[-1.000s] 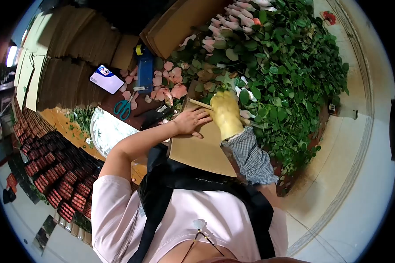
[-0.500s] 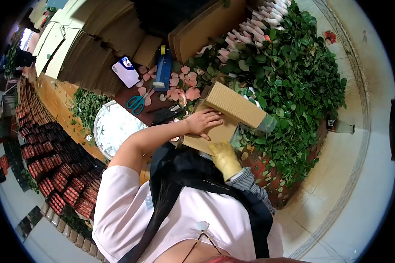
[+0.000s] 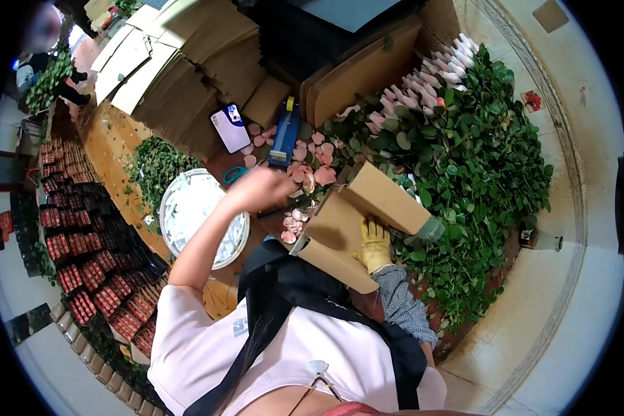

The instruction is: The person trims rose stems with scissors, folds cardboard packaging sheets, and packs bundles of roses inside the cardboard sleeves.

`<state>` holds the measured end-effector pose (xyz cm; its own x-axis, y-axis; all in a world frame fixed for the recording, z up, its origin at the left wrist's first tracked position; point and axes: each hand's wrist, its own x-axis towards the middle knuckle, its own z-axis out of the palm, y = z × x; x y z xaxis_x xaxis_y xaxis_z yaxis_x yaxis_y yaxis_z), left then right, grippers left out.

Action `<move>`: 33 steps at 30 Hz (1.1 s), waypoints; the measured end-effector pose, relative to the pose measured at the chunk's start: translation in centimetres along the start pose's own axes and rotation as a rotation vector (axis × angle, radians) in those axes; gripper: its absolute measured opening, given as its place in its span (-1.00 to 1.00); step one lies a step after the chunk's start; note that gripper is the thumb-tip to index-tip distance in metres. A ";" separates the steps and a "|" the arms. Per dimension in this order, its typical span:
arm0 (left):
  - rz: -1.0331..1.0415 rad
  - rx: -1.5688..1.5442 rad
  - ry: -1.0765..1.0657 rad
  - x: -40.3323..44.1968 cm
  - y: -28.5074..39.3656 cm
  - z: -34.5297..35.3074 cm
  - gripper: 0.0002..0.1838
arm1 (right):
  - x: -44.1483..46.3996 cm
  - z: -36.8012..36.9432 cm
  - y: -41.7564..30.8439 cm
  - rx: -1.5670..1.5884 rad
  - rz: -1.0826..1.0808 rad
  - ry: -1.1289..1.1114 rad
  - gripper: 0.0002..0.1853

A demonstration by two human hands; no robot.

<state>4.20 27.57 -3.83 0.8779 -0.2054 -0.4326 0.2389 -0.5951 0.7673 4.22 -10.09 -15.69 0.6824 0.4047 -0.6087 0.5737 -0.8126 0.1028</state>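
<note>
A piece of corrugated cardboard (image 3: 331, 220) lies before me with two edges folded up, one at the far side and one near my lap. My right hand (image 3: 374, 244), in a yellow glove, rests flat on it between the folds, fingers stretched. My left hand (image 3: 262, 188) is bare and raised over the work surface, smeared by motion, so its fingers cannot be read. Teal scissors (image 3: 234, 175) show partly beside it. A blue tape dispenser (image 3: 285, 136) stands just beyond, among loose pink petals (image 3: 324, 175). Clear plastic (image 3: 431, 229) sticks out at the cardboard's right end.
Roses with pink wrapping (image 3: 423, 83) and thick green leaves (image 3: 492, 166) fill the right. At left stands a white basket (image 3: 204, 215) of white pieces. A phone (image 3: 230, 128) leans by stacked cardboard (image 3: 208, 69). Rows of black-and-red trays (image 3: 97, 270) line the floor.
My left hand has lifted off the cardboard and moved left and up. My gloved hand has slid farther onto the cardboard, whose near edge now stands folded up. The view has shifted slightly.
</note>
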 end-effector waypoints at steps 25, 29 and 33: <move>-0.583 0.427 0.519 16.9 -8.8 -8.3 0.01 | 0.5 1.6 0.4 0.021 0.026 -0.059 0.22; -0.476 0.411 0.409 11.0 -5.2 -8.9 -0.25 | 0.4 0.7 0.4 0.037 0.012 -0.061 0.21; -0.355 0.397 0.579 4.1 -1.6 -6.9 -0.26 | 0.7 2.3 0.8 0.040 0.013 -0.071 0.21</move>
<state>10.25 33.03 -3.54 0.8792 0.4221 -0.2209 0.4756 -0.8048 0.3553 4.15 -11.36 -17.85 0.6553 0.3644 -0.6617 0.5451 -0.8345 0.0802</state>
